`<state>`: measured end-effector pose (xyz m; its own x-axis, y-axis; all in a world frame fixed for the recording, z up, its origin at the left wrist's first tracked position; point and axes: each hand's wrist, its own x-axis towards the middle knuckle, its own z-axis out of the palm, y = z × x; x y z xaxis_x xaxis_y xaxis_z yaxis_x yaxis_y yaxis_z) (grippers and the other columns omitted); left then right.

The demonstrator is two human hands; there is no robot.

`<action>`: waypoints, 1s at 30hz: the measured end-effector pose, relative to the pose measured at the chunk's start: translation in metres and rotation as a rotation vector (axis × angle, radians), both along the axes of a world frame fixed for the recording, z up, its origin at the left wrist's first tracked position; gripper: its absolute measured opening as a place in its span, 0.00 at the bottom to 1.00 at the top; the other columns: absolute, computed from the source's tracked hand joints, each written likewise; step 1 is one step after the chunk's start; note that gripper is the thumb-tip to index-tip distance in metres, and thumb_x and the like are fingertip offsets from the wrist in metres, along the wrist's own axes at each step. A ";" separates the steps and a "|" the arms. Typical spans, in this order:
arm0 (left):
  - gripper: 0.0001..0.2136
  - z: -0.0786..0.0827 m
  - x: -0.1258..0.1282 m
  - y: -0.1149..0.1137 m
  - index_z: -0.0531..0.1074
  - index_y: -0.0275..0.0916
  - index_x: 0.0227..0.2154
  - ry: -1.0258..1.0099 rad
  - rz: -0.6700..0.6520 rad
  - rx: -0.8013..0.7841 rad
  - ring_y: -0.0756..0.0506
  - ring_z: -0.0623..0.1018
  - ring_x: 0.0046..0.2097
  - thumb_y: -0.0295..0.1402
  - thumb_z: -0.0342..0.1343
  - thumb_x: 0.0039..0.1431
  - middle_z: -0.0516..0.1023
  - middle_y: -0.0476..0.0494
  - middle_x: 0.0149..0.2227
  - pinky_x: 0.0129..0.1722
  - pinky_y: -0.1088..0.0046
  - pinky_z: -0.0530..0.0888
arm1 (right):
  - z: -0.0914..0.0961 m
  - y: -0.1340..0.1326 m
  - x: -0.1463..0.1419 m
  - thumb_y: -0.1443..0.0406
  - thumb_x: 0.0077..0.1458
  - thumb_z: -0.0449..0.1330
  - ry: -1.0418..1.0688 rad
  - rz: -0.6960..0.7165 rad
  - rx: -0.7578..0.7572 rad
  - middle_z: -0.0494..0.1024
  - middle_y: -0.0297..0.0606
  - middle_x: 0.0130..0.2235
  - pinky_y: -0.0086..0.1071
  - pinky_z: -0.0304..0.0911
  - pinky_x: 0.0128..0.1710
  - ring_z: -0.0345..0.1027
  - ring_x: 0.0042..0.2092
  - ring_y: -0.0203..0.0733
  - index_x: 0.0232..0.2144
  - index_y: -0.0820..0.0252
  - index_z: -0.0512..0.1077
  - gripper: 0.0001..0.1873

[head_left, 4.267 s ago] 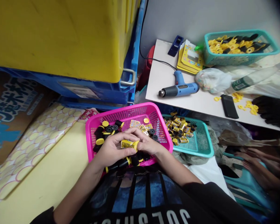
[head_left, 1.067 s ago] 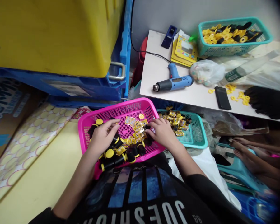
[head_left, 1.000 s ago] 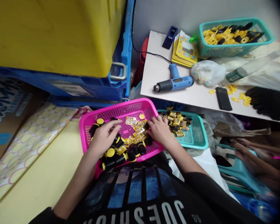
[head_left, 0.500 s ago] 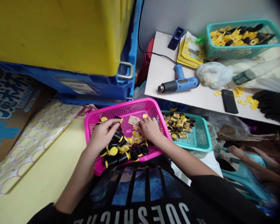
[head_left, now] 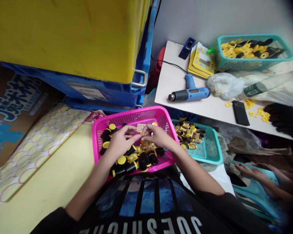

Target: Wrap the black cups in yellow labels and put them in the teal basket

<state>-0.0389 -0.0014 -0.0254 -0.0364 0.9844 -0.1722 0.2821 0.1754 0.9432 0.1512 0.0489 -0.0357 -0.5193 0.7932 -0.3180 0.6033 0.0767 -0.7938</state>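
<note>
Both hands are above a pink plastic basket. My left hand is closed, thumb and fingertips pinched toward the basket's middle; what it holds is hidden. My right hand pinches a small yellow printed wrapper, its fingertips meeting those of the left. Just beyond the fingers is a printed yellow-and-white piece. Below the hands lie several black cylinders with yellow ends and yellow printed wrappers. A round yellow cap shows nearer my body.
Right of the pink basket, a teal basket holds small yellow-labelled cylinders. On the white table lie a blue heat gun, a black phone and a filled teal basket. Blue and yellow crates rise ahead. Another person's hands show at right.
My left hand has moved right, away from the basket's left side, to meet my right hand. The yellow piece seen in its fingertips is now hidden. The view has shifted slightly.
</note>
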 end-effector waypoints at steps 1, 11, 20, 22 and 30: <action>0.13 -0.001 0.003 0.001 0.74 0.40 0.36 -0.073 -0.003 -0.015 0.44 0.80 0.39 0.36 0.66 0.46 0.80 0.45 0.36 0.36 0.70 0.76 | 0.005 -0.002 0.000 0.65 0.50 0.65 0.133 -0.012 -0.047 0.72 0.29 0.29 0.28 0.60 0.32 0.66 0.31 0.34 0.34 0.60 0.69 0.10; 0.19 0.008 0.017 -0.004 0.68 0.39 0.40 -0.529 0.204 -0.116 0.51 0.77 0.28 0.33 0.67 0.44 0.77 0.53 0.26 0.32 0.75 0.73 | 0.013 -0.011 -0.019 0.57 0.46 0.68 0.722 -0.354 -0.428 0.74 0.30 0.29 0.33 0.65 0.39 0.67 0.33 0.35 0.28 0.59 0.70 0.14; 0.20 0.025 0.009 0.003 0.70 0.40 0.43 -0.399 0.170 0.024 0.49 0.78 0.36 0.33 0.66 0.46 0.76 0.51 0.30 0.38 0.73 0.75 | 0.044 0.001 -0.021 0.64 0.54 0.59 0.417 -0.160 0.019 0.74 0.34 0.34 0.34 0.61 0.38 0.65 0.35 0.37 0.37 0.58 0.71 0.06; 0.19 0.025 0.009 0.006 0.71 0.40 0.41 -0.433 0.156 -0.005 0.51 0.76 0.32 0.31 0.66 0.44 0.74 0.53 0.27 0.34 0.75 0.75 | 0.047 0.004 -0.020 0.64 0.54 0.61 0.436 -0.137 -0.007 0.73 0.34 0.35 0.34 0.62 0.37 0.66 0.35 0.37 0.41 0.58 0.70 0.11; 0.22 0.019 0.009 0.004 0.70 0.39 0.42 -0.713 0.317 -0.115 0.52 0.78 0.31 0.32 0.70 0.42 0.77 0.52 0.29 0.32 0.78 0.76 | 0.029 0.001 -0.034 0.63 0.53 0.63 0.679 -0.275 -0.159 0.66 0.26 0.27 0.29 0.61 0.32 0.63 0.29 0.33 0.45 0.57 0.64 0.18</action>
